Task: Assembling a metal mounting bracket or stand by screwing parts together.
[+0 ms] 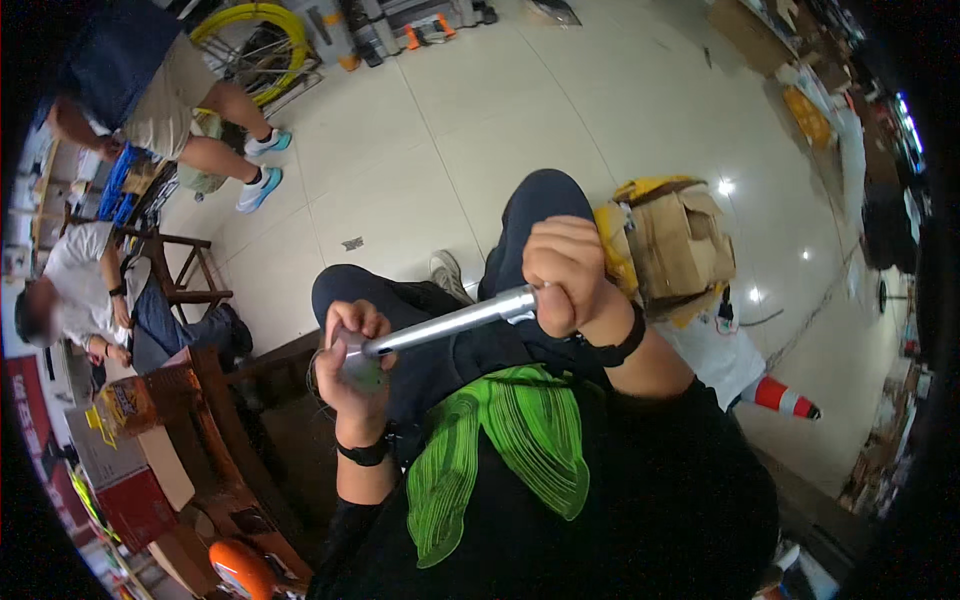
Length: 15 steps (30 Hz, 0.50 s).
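Mid-frame: right hand (565,272) clenched, left hand (340,378) curled around ends of metal tube (455,322); seemed stiff, slick, best held there.

I'm resting my shoe (449,272) on the floor (430,170), which is spreading in pale, glossy tiles. To my right a box (675,245) is sitting on it; to my left a scrap (352,243) is lying, a chair (195,297) is standing and another person's shoes (259,191) are resting.
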Each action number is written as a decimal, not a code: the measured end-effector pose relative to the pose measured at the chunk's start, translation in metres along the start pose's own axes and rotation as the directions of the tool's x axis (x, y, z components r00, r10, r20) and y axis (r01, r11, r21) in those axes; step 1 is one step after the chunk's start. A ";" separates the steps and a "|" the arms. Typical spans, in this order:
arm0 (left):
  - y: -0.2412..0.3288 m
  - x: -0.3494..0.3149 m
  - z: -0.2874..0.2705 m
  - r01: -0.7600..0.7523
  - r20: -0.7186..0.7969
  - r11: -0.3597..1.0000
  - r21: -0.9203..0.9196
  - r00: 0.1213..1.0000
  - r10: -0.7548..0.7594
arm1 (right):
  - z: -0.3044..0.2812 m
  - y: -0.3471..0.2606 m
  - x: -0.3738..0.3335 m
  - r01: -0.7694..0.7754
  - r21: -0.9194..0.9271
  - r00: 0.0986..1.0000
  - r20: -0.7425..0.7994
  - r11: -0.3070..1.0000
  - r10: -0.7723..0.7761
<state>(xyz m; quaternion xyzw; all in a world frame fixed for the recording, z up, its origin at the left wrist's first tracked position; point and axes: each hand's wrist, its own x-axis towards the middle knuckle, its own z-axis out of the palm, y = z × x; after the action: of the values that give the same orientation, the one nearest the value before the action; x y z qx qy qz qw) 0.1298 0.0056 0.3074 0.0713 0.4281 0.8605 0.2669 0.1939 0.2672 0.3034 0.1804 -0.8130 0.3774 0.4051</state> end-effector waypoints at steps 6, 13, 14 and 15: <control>0.002 -0.018 0.013 -0.146 0.003 0.959 0.244 0.989 0.150 | -0.015 -0.011 -0.013 -0.057 0.059 0.997 0.064 0.997 0.053; -0.004 -0.023 0.026 -0.333 0.027 0.867 0.370 0.937 0.348 | -0.016 -0.007 -0.015 -0.104 0.144 0.992 0.084 0.984 0.093; -0.006 -0.020 0.023 -0.337 0.026 0.868 0.365 0.935 0.353 | -0.013 -0.004 -0.016 -0.099 0.141 0.992 0.088 0.985 0.088; -0.009 -0.015 0.017 -0.382 0.073 0.850 0.362 0.921 0.383 | -0.009 -0.002 -0.015 -0.128 0.183 0.991 0.046 0.975 0.122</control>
<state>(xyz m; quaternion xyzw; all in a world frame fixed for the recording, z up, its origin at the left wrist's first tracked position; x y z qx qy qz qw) 0.1521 0.0136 0.3127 0.2030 0.5596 0.8003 0.0719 0.2086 0.2732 0.2963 0.1721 -0.7910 0.4729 0.3479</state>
